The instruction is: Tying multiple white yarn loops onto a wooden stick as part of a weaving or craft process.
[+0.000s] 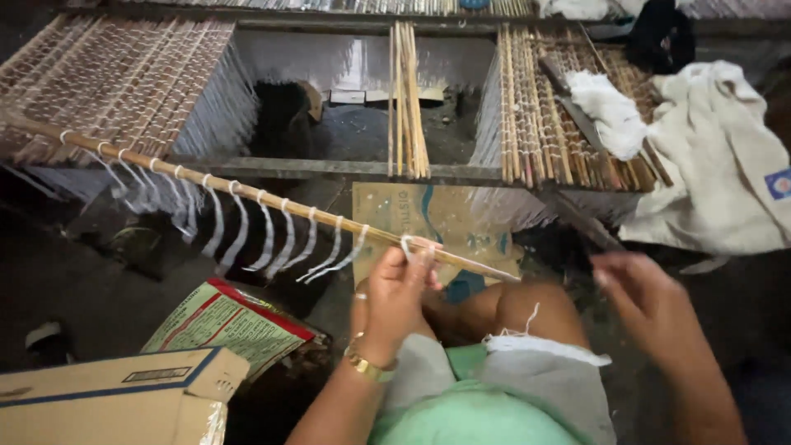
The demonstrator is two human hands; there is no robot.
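The floor (82,288) is dark, bare and uneven, poorly lit along the left side. A low wooden frame (329,169) of horizontal beams spans the upper area, with an open bay in its middle showing grey, debris-strewn ground beyond. Finished mats of bound sticks (115,78) rest on the frame at left and right. A loose bundle of sticks (406,99) stands across the central beam. Pale cloth (717,156) lies heaped at right. Cardboard boxes (107,400) sit at lower left (one flattened carton, red-edged, beside them). Light is dim and diffuse.
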